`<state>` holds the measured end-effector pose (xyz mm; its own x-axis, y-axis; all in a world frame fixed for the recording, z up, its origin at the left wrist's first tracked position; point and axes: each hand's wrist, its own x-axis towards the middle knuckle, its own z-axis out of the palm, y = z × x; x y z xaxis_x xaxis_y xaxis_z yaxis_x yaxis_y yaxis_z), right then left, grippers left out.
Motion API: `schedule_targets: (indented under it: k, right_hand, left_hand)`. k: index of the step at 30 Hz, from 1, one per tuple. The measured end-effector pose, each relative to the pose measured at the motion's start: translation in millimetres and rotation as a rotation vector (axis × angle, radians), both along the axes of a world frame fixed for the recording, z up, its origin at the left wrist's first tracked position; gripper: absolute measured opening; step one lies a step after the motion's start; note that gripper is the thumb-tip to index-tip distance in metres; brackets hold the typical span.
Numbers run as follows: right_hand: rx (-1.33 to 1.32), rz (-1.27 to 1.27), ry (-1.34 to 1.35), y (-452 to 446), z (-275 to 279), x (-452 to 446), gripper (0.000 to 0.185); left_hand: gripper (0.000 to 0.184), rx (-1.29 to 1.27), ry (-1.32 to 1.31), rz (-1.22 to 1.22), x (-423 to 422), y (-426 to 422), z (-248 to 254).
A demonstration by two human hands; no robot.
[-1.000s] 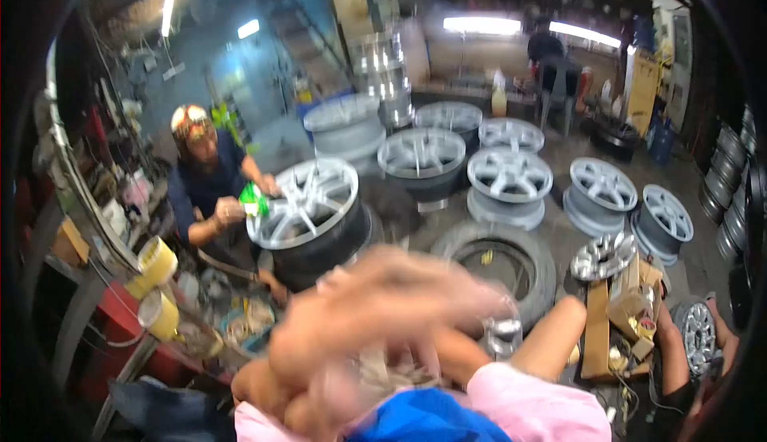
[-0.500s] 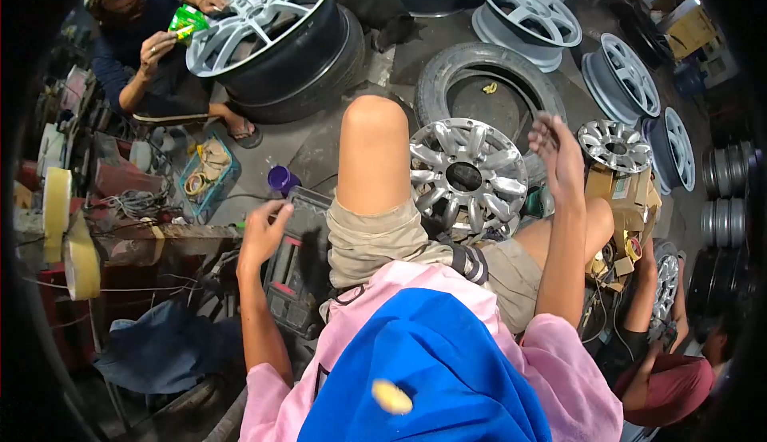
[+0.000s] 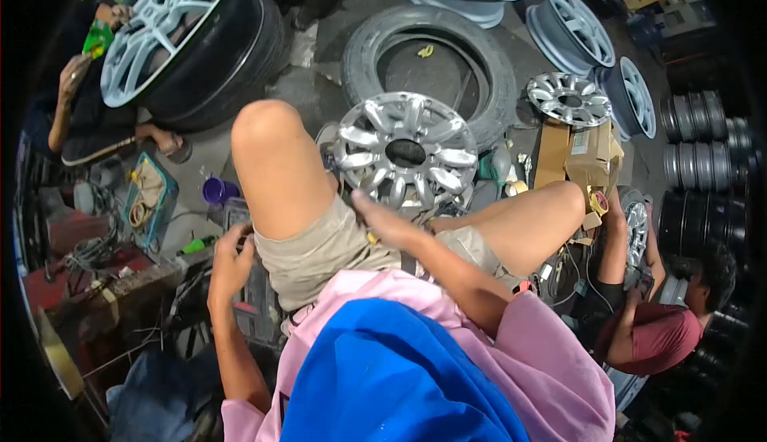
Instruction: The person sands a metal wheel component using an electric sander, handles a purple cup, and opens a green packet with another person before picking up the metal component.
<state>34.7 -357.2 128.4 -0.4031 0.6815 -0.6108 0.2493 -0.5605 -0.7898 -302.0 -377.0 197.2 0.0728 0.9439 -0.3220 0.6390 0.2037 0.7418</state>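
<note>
My right hand [image 3: 391, 225], smeared by motion, passes over the lap of my beige shorts [image 3: 319, 250]. A small yellow thing [image 3: 372, 237] shows at its lower edge; I cannot make out its kind or whether the hand holds it. My left hand [image 3: 232, 262] hangs beside my left thigh with bent fingers apart and nothing visible in them. It is close to a dark toolbox [image 3: 254, 318]. Between my knees lies a polished multi-spoke wheel rim [image 3: 371, 154], its spoked face up, with neither hand on it.
Beyond the rim lies a tire [image 3: 359, 59]. Grey-painted wheels [image 3: 571, 27] stand farther off; another polished rim [image 3: 563, 95] rests near cardboard boxes [image 3: 587, 158]. One co-worker [image 3: 655, 330] sits at right; another's hand [image 3: 76, 75] shows at upper left. A purple cup [image 3: 216, 190] stands left.
My right hand has swung left and down from beside the rim to my lap. My left hand has dropped slightly. The blurred yellow thing over the blue cloth is gone from there. The view has shifted right.
</note>
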Motion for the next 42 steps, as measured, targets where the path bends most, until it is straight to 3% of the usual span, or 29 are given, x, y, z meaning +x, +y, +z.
schedule_targets:
  k: [1, 3, 5, 8, 9, 11, 13, 15, 17, 21, 25, 27, 29, 31, 33, 35, 36, 37, 39, 42]
  right_hand:
    - [-0.283, -0.106, 0.064, 1.8, 7.5, 13.7, 0.083]
    - [-0.529, -0.211, 0.32, -2.1, -18.7, 42.1, 0.081]
    - [-0.567, -0.223, 0.422, -11.2, -35.6, 42.5, 0.08]
    - [-0.588, -0.274, 0.513, -12.0, -27.2, 39.3, 0.08]
    - [-0.584, -0.335, 0.506, -10.9, -18.8, 38.5, 0.081]
    - [-0.487, -0.393, 0.521, -6.1, 9.0, 45.8, 0.083]
    - [-0.308, -0.518, 0.54, 8.8, 56.9, 44.5, 0.085]
    - [-0.213, -0.459, 0.581, 13.2, 95.9, 40.0, 0.089]
    - [-0.129, -0.459, 0.672, 10.0, 134.2, 31.6, 0.09]
    - [-0.098, -0.416, 0.704, -3.4, 164.9, 26.9, 0.096]
    - [-0.109, -0.401, 0.715, -16.0, 167.9, 21.8, 0.099]
    - [-0.115, -0.372, 0.739, -16.9, 166.4, 23.4, 0.1]
    - [-0.154, -0.369, 0.726, -15.7, 161.9, 27.2, 0.1]
    - [-0.147, -0.368, 0.674, -16.2, 157.5, 29.0, 0.1]
    - [-0.117, -0.322, 0.644, -18.1, 146.9, 30.2, 0.099]
    - [-0.122, -0.296, 0.629, -19.2, 139.7, 25.3, 0.099]
    - [-0.124, -0.302, 0.602, -20.3, 134.0, 23.9, 0.096]
    - [-0.121, -0.313, 0.575, -21.1, 129.2, 22.8, 0.094]
    - [-0.128, -0.324, 0.572, -20.4, 122.4, 20.4, 0.093]
    - [-0.154, -0.361, 0.547, -18.5, 110.1, 20.8, 0.095]
  left_hand:
    - [0.029, -0.117, -0.033, 0.08, -7.1, -8.5, 12.1]
    - [0.026, 0.005, 0.04, 0.022, -23.5, -12.9, -9.2]
    - [0.024, 0.008, 0.057, 0.026, -19.3, -10.6, -5.6]
    - [0.025, 0.065, 0.049, 0.223, -19.6, -6.4, 3.2]
    - [0.021, 0.217, -0.025, 0.413, -6.8, -3.3, 20.6]
    - [0.012, 0.5, 0.003, 0.5, 25.5, 4.9, 77.7]
    - [0.012, 0.476, -0.049, 0.31, 76.5, 7.7, 138.7]
    - [0.022, 0.575, 0.009, -0.153, 111.6, 14.8, 153.0]
    - [0.028, 0.587, 0.002, -0.312, 151.5, 19.8, 145.1]
    - [0.035, 0.653, 0.035, -0.302, 184.9, 22.7, 121.7]
    - [0.028, 0.64, 0.129, -0.368, 181.1, 20.6, 118.7]
    - [0.021, 0.58, -0.016, -0.33, 174.2, 21.9, 117.7]
    - [0.015, 0.461, -0.093, -0.306, 165.4, 19.1, 149.0]
    - [0.015, 0.326, -0.51, -0.407, 155.0, 12.5, 181.7]
    - [0.016, 0.372, -0.814, -0.567, 150.2, 6.5, 227.4]
    - [0.036, 0.559, -1.232, -0.624, 158.4, 2.1, 239.5]
    - [0.036, 0.567, -1.221, -0.615, 156.0, 1.6, 253.0]
    - [0.031, 0.424, -1.293, -0.636, 154.5, 2.0, 269.9]
    - [0.063, 0.277, -1.354, -0.651, 150.8, 7.0, 277.7]
    - [0.025, 0.408, -1.416, -0.587, 139.5, 24.8, 245.0]
